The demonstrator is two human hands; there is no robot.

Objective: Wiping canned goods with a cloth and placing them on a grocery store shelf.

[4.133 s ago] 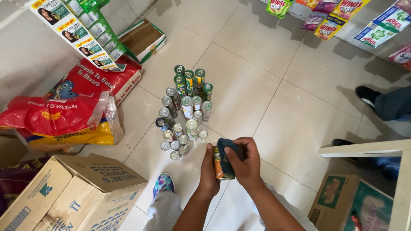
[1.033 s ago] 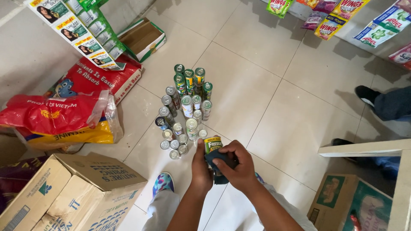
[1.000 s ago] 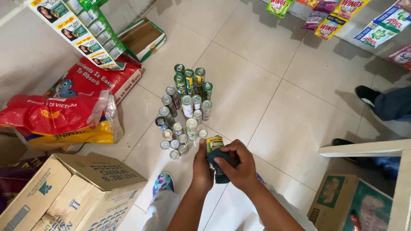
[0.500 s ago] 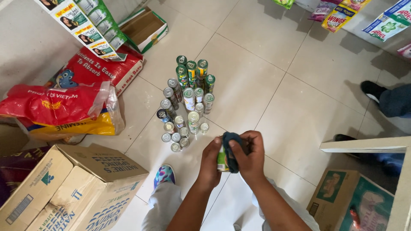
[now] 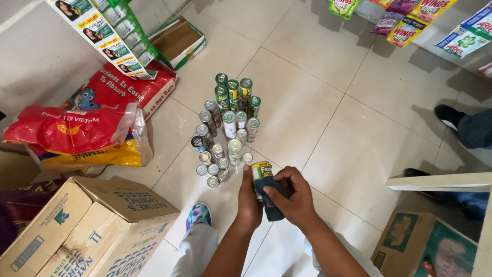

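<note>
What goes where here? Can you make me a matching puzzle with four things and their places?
Things:
1 cloth
2 held can
3 red sack
4 open carton

Places:
A in the left hand
B far, behind the cans
C in the right hand, against the can
D left of the cans

Pairs: 1-C, 2-A, 3-D, 4-B

1. The can (image 5: 260,174) in my left hand (image 5: 248,197) has a green and yellow label.
2. The cloth (image 5: 272,201) under my right hand (image 5: 293,197) is dark blue.
3. The cans on the floor (image 5: 228,123) are mostly green with silver tops.
4. The sacks (image 5: 77,131) are red, one yellow below.
5. The floor tiles (image 5: 328,113) are pale cream.
</note>
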